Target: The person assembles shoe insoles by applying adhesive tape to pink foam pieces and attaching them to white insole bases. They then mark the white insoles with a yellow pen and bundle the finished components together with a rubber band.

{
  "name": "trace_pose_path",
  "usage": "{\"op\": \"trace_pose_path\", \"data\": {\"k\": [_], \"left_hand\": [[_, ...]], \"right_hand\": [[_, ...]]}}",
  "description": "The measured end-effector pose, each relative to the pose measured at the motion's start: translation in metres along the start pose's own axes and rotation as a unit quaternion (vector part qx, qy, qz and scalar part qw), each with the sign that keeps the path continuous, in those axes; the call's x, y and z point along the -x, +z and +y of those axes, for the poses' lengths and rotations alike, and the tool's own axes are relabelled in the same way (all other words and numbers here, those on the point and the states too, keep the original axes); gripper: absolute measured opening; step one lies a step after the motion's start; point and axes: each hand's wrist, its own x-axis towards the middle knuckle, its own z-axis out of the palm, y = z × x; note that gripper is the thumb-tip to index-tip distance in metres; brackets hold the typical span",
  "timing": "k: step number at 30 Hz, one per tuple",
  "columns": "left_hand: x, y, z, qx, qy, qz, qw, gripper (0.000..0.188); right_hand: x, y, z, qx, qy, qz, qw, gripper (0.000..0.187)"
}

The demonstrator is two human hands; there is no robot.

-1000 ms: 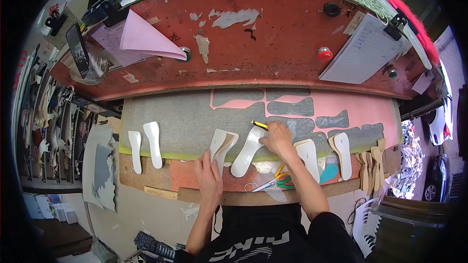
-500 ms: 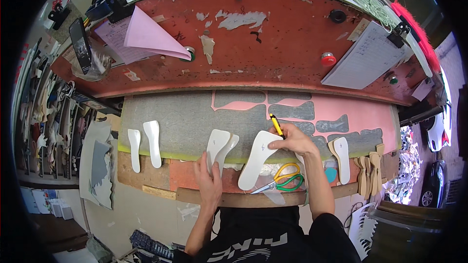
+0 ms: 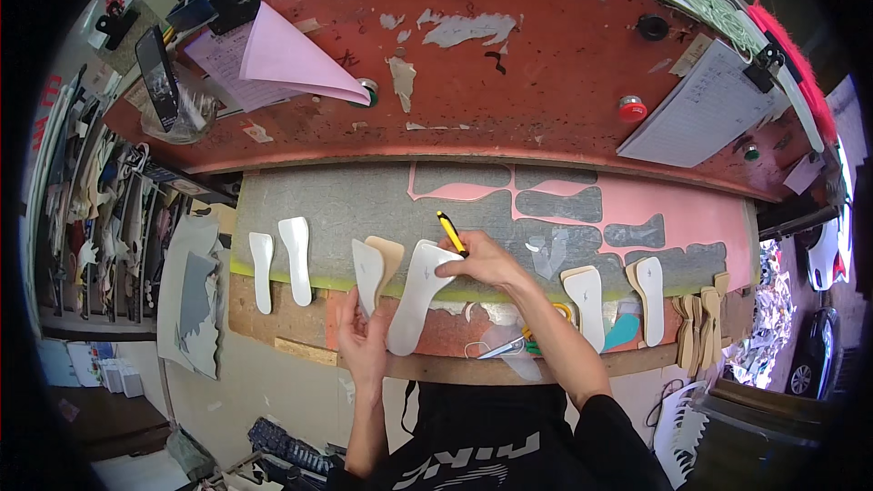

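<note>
My left hand [image 3: 363, 344] is closed on a couple of insole pieces, a white insole [image 3: 366, 271] in front and a tan insole [image 3: 391, 259] fanned out behind it. Beside it, my right hand [image 3: 479, 261] pinches the wide upper end of another white insole [image 3: 420, 295] between thumb and fingers. A slim yellow pen-like tool [image 3: 451, 233] with black ends sticks up out of the same hand. Scissors [image 3: 506, 346] lie under my right forearm, which hides most of their yellow and green handles.
Two white insoles lie at left, the nearer one [image 3: 261, 271] at the edge. White-topped insole stacks [image 3: 589, 307] and upright tan pieces [image 3: 709, 332] stand at right. Pink sheet [image 3: 691, 214] with cut-outs covers the grey bed. A red beam [image 3: 546, 64] spans the back, with a red button [image 3: 632, 109].
My right hand has moved left with its white insole and the yellow tool. The left hand's pieces have shifted left and show a tan one. An insole stack right of the scissors is uncovered.
</note>
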Motion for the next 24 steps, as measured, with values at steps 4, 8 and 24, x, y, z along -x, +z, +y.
{"op": "trace_pose_path", "data": {"k": [4,8,24], "left_hand": [[0.008,0.018,-0.029,-0.145,0.061,-0.006,0.988,0.049],[0.010,0.040,-0.044,-0.335,0.115,-0.038,0.934,0.059],[-0.010,0.022,-0.046,-0.165,-0.060,-0.183,0.967,0.046]], "right_hand": [[-0.015,0.005,0.012,0.105,-0.013,0.066,0.992,0.031],[-0.010,-0.009,0.009,0.158,-0.011,0.133,0.978,0.029],[0.023,-0.004,-0.010,0.068,-0.083,0.138,0.985,0.032]]}}
